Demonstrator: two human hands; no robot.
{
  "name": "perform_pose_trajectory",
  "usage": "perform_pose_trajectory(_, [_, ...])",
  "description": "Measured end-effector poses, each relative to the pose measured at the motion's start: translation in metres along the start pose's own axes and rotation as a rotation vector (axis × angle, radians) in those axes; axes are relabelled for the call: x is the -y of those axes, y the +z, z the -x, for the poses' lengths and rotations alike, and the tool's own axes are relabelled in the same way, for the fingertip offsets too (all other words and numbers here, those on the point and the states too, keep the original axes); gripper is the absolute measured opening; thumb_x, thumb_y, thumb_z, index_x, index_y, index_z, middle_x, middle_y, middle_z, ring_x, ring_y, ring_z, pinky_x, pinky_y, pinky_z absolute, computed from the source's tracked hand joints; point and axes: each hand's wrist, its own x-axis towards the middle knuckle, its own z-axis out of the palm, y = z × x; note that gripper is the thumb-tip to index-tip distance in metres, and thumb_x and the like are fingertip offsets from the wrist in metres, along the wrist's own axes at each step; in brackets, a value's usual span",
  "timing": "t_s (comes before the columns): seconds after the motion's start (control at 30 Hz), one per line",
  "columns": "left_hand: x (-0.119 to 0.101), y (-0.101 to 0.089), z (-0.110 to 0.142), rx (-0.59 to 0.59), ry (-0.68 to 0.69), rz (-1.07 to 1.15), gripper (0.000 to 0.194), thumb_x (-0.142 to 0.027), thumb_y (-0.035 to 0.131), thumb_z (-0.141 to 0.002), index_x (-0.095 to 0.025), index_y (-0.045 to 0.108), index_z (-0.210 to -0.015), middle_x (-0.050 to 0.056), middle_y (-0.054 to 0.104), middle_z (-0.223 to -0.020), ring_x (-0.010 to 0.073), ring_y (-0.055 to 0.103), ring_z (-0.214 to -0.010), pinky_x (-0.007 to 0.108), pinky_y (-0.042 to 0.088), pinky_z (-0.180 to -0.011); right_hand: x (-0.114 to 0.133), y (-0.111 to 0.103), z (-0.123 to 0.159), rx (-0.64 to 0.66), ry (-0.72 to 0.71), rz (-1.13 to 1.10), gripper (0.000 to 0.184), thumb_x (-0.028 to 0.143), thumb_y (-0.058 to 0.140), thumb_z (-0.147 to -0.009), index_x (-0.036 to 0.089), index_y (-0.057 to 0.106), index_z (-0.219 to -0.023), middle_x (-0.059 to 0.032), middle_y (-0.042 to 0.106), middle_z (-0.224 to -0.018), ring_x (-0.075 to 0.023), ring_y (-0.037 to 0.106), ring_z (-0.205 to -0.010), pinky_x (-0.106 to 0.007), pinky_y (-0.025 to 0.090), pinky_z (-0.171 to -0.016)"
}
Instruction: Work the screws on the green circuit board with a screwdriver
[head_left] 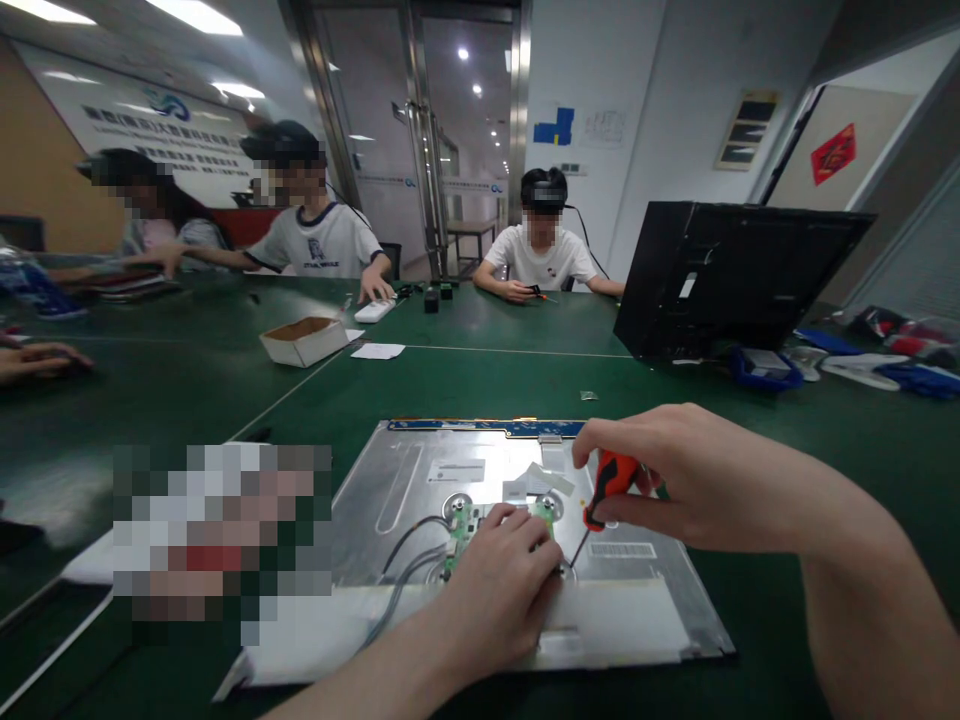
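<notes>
A display panel lies with its metal back up in front of me, a blue circuit strip along its far edge. Over the green circuit board at its middle, my left hand bends its fingers down and holds the board in place, covering most of it. My right hand grips a red and black screwdriver by the handle. Its thin shaft slants down to the board's near right corner, close to my left fingers; the screw there is hidden. Grey cables leave the board's left side.
A black monitor casing stands at the back right, beside a blue tray. An open white box and papers lie further back. Several people sit around the green table; one holds a small tool. A blurred patch covers something left.
</notes>
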Motion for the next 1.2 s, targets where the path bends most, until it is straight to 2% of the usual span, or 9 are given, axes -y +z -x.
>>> perform_pose_trajectory(0.27, [0.002,0.002,-0.001,-0.03,0.003,0.038,0.016,-0.017,0.046,-0.089,-0.019,0.06,-0.082,0.006,0.062,-0.09,0.0221,0.055,-0.087,0.039,0.038,-0.082,0.005,0.004,-0.004,0.038,0.008,0.007,0.024,0.021,0.062,-0.082,0.028,0.058,-0.104,0.0032,0.07,-0.083,-0.0151,0.062,-0.071,-0.025,0.036,-0.059])
perform_pose_trajectory(0.63, [0.003,0.003,0.0,-0.037,-0.008,0.053,0.011,-0.014,0.05,-0.086,-0.02,0.059,-0.085,0.005,0.062,-0.092,0.0223,0.055,-0.089,0.04,0.037,-0.085,0.009,0.01,-0.009,0.045,-0.077,0.033,0.015,0.02,0.063,-0.082,0.025,0.055,-0.093,0.0054,0.068,-0.08,-0.0134,0.058,-0.069,-0.024,0.033,-0.057])
perform_pose_trajectory(0.8, [0.002,0.001,0.001,-0.02,-0.009,0.08,0.008,-0.017,0.054,-0.084,-0.02,0.06,-0.089,0.006,0.061,-0.095,0.0241,0.054,-0.093,0.042,0.036,-0.089,0.011,0.011,-0.01,0.045,-0.071,0.044,0.016,0.019,0.063,-0.082,0.025,0.054,-0.094,0.005,0.068,-0.083,-0.0132,0.059,-0.071,-0.024,0.034,-0.057])
perform_pose_trajectory(1.2, [0.0,0.005,0.001,-0.058,-0.015,0.063,0.01,-0.015,0.05,-0.084,-0.019,0.056,-0.091,0.006,0.061,-0.098,0.0245,0.053,-0.094,0.044,0.035,-0.092,0.018,0.016,-0.005,0.021,-0.071,0.156,0.008,0.02,0.058,-0.086,0.024,0.053,-0.09,0.0034,0.067,-0.087,-0.0161,0.059,-0.072,-0.027,0.031,-0.056])
